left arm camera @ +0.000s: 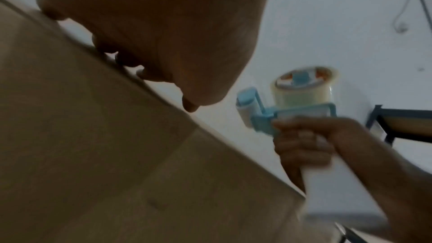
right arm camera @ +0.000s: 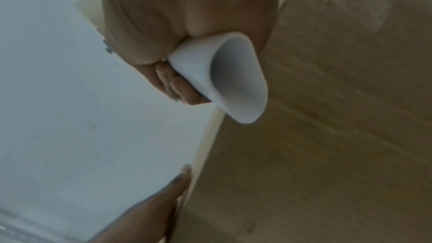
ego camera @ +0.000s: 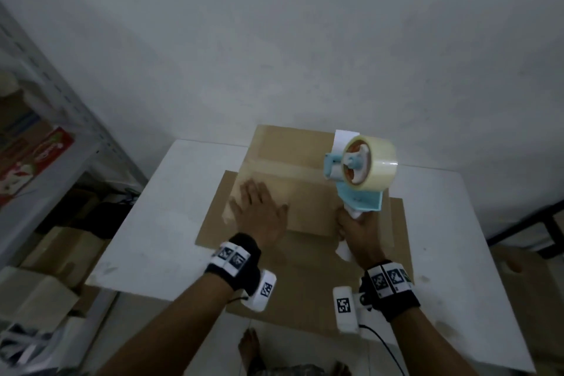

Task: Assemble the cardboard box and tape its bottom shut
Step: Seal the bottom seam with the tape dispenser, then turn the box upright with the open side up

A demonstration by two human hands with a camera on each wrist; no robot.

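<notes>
Taping is the step in hand, by the look of it: the box (ego camera: 287,180) stands assembled on a flat cardboard sheet (ego camera: 308,278) on the white bench (ego camera: 171,210), its closed flaps facing up, and a glossy strip along the seam between them suggests some tape may already be on, though blur makes that uncertain. The left hand (ego camera: 259,210) lies flat on the near left of the box top, fingers straight and spread, pressing the flaps down. The right hand (ego camera: 357,232) is clenched round the white handle of the tape gun (ego camera: 360,174), which hangs above the box's right part with its clear roll uppermost; whether its roller touches the cardboard cannot be told. The next move likely calls for setting the gun's blue front end on the seam and drawing it steadily along while the left hand keeps the flaps level. The box is plain brown, square-edged and unmarked.
</notes>
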